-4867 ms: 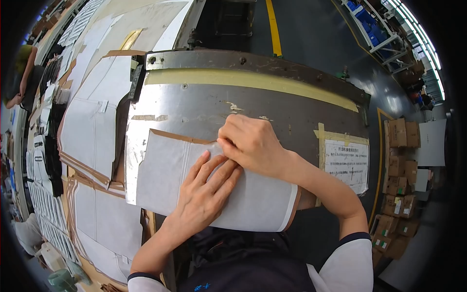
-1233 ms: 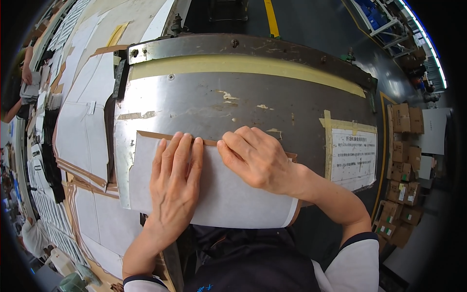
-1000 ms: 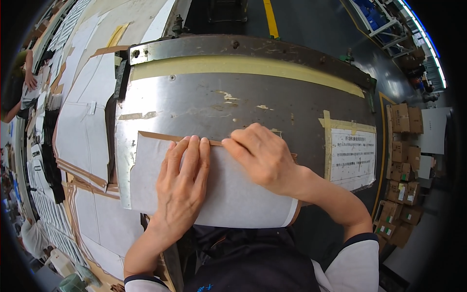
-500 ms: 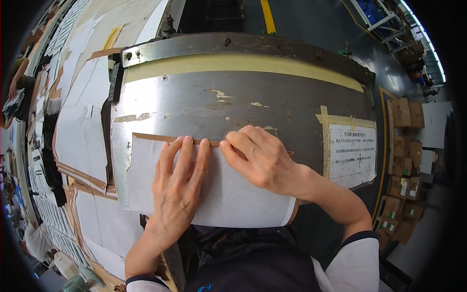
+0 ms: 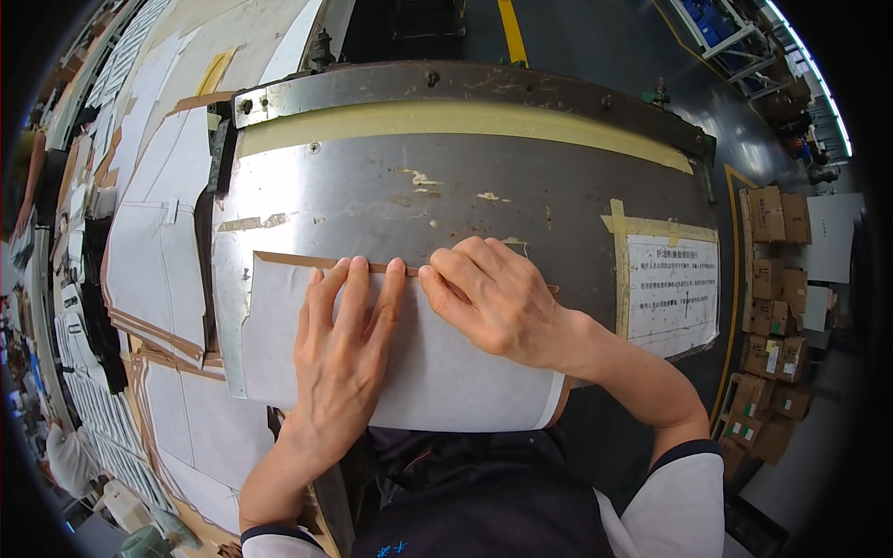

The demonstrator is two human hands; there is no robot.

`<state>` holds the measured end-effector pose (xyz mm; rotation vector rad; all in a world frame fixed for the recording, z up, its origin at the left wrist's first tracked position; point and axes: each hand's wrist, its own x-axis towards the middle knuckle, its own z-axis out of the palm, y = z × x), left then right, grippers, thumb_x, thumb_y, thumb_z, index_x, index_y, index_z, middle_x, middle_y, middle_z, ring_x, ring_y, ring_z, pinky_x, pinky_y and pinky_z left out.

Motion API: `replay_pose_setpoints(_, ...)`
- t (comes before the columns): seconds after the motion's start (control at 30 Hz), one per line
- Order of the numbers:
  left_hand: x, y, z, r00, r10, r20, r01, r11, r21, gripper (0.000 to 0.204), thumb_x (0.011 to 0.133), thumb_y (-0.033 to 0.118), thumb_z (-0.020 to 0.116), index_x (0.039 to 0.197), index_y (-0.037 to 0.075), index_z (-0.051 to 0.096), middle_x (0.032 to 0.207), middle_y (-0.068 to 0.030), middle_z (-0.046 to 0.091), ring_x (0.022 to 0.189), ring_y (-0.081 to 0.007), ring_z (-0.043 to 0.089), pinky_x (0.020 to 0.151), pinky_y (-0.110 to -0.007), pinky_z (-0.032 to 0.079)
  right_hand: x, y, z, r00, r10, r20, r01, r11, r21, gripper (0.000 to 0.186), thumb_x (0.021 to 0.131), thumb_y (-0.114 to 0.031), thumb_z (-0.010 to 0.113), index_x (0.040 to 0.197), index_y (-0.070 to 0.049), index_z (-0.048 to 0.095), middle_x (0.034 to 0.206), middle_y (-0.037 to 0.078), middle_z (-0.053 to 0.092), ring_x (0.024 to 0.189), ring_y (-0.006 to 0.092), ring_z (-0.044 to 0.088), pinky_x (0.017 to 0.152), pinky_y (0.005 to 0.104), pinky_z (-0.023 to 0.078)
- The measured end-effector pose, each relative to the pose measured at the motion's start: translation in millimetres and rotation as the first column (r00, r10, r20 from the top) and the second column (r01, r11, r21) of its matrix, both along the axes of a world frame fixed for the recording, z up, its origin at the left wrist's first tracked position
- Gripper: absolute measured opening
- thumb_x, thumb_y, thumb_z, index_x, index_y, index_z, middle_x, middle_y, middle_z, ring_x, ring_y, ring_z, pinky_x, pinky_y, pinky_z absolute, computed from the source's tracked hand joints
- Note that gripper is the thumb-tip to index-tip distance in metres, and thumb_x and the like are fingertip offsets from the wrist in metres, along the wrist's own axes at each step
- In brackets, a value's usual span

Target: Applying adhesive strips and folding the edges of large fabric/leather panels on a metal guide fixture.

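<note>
A white-backed brown panel (image 5: 465,386) lies on a flat grey metal plate (image 5: 372,200). Along the panel's far edge a narrow brown strip (image 5: 284,259) is folded over onto the white side. My left hand (image 5: 344,339) rests on the panel with its fingers stretched out and the tips on this strip. Just to its right, my right hand (image 5: 498,302) has its fingers curled, thumb and forefinger pressed together at the folded strip. What lies under the right hand's curled fingers is hidden. The panel's near edge overhangs the plate in front of my dark apron.
A metal bar (image 5: 433,79) runs across the plate's far side, with yellow tape below it. A printed sheet (image 5: 674,288) is taped at the plate's right. White panels with brown edges (image 5: 158,270) are stacked on the left. Cardboard boxes (image 5: 767,279) stand at far right.
My hands stay at nearly the same spot on the folded strip; the left has shifted very slightly to the right. At the far left, another person's arm has moved.
</note>
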<state>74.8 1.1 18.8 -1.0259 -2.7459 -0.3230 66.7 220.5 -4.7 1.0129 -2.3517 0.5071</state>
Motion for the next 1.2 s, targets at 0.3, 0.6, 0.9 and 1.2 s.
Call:
replay_pose_setpoints(0.3,1,2,0,1.000,-0.015,-0.011,0.015,1.000,0.001,0.059,0.084,-0.002,0.068,0.142,0.001,0.060,0.137,-0.0181,0.056,0.127,-0.0346,0.058,0.109,-0.052,0.050,1,0,0,1.000,-0.013,-0.020,0.014,1.000,0.024,0.023,0.079,0.002,0.076,0.100,0.006,0.070,0.099,0.012,0.061,0.083,0.0232,0.061,0.065,0.0338,0.054)
replay_pose_setpoints(0.6,1,2,-1,0.999,-0.043,-0.001,0.043,0.999,0.012,0.055,0.086,0.005,0.064,0.141,0.000,0.061,0.135,-0.0142,0.058,0.128,-0.0304,0.058,0.112,-0.050,0.047,8,6,4,0.987,-0.082,0.138,0.093,0.993,-0.074,0.030,0.072,0.002,0.076,0.100,0.006,0.068,0.096,0.012,0.059,0.080,0.0239,0.060,0.064,0.0342,0.053)
replay_pose_setpoints(0.9,0,5,1,0.999,-0.029,-0.013,0.029,1.000,-0.005,0.052,0.087,0.006,0.065,0.138,0.005,0.064,0.132,-0.0139,0.060,0.125,-0.0302,0.060,0.115,-0.053,0.045,4,6,2,0.999,-0.044,-0.030,0.044,0.999,0.000,0.016,0.075,0.001,0.072,0.089,0.003,0.064,0.090,0.010,0.057,0.081,0.0215,0.058,0.068,0.0312,0.052)
replay_pose_setpoints(1.2,3,10,5,0.997,-0.044,-0.059,0.041,0.998,-0.052,0.054,0.085,0.004,0.067,0.139,0.004,0.063,0.131,-0.0195,0.059,0.122,-0.0335,0.060,0.115,-0.055,0.043,6,6,2,0.999,-0.038,-0.037,0.038,0.999,0.007,0.017,0.076,0.001,0.071,0.091,0.003,0.064,0.091,0.010,0.058,0.082,0.0216,0.059,0.068,0.0313,0.052)
